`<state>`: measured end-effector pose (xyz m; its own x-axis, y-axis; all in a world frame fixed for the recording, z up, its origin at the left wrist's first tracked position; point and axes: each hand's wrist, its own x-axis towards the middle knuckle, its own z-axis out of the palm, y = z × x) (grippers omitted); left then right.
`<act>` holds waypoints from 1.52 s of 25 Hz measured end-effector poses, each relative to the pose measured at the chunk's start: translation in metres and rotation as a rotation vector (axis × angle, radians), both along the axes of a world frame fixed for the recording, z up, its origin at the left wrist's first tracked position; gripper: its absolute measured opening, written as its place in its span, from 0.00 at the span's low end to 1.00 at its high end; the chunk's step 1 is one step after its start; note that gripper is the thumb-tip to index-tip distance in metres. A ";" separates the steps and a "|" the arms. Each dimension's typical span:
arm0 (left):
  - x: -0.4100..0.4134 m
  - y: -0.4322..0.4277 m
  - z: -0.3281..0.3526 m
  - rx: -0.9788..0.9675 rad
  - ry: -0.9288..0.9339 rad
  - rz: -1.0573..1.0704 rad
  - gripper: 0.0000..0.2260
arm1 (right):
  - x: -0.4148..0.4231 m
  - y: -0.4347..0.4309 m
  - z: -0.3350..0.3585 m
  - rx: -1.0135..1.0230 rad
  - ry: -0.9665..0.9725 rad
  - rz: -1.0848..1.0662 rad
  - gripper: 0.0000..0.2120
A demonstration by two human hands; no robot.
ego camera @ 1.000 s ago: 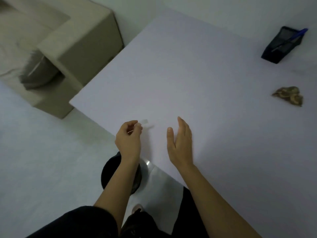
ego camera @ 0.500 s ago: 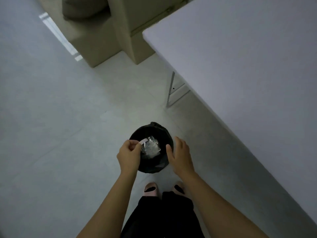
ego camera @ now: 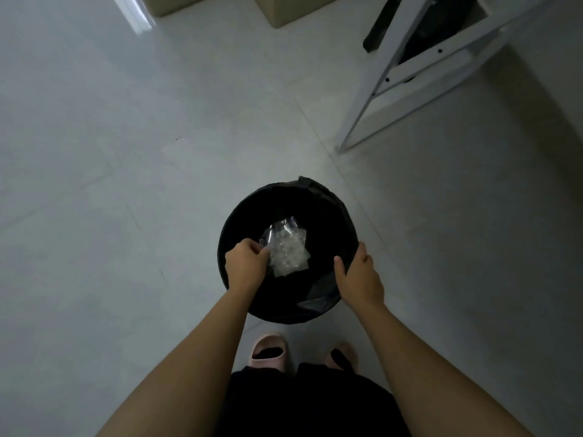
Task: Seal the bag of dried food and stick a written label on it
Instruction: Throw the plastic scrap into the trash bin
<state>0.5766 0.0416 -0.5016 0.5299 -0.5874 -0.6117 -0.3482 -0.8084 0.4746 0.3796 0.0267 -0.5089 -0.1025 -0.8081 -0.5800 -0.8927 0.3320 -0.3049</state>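
Note:
I am looking straight down at a round bin lined with a black bag (ego camera: 328, 203) on the floor. Crumpled clear plastic (ego camera: 288, 250) lies inside it. My left hand (ego camera: 247, 263) hangs over the bin's left side with its fingers curled and the tips together next to the plastic. No strip shows between the fingers. My right hand (ego camera: 359, 275) is at the bin's right rim, fingers straight and thumb spread, holding nothing. The bag of dried food, the label and the pen are out of view.
The white table's leg frame (ego camera: 375, 99) stands at the upper right, with dark things behind it. A beige sofa base (ego camera: 284, 11) sits at the top. My feet in pink slippers (ego camera: 268, 350) stand just behind the bin on the pale tiled floor.
My view swung from the tabletop down to the bin. My left hand carried a small white strip over the bin; the strip no longer shows. Both hands have moved lower over the bin.

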 end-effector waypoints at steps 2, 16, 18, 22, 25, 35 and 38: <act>-0.005 -0.004 -0.030 0.022 0.029 -0.020 0.06 | -0.001 0.004 -0.025 -0.088 0.006 -0.040 0.20; -0.004 0.001 0.058 -0.025 -0.038 -0.085 0.06 | 0.016 0.010 0.066 -0.163 0.080 0.010 0.30; -0.006 0.001 0.134 -0.096 -0.021 -0.087 0.06 | 0.029 0.009 0.140 -0.208 0.005 0.030 0.29; -0.027 0.000 0.310 -0.243 0.010 -0.079 0.10 | 0.037 0.012 0.317 -0.323 -0.073 -0.015 0.28; -0.057 -0.015 0.436 -0.431 0.045 -0.098 0.10 | 0.020 0.009 0.437 -0.467 -0.103 -0.123 0.28; -0.328 -0.062 0.664 -0.912 0.226 -0.912 0.12 | -0.251 0.036 0.653 -0.888 0.218 -0.730 0.27; -0.432 -0.034 0.686 -0.961 0.289 -1.108 0.13 | -0.349 0.094 0.671 -0.932 0.359 -0.916 0.26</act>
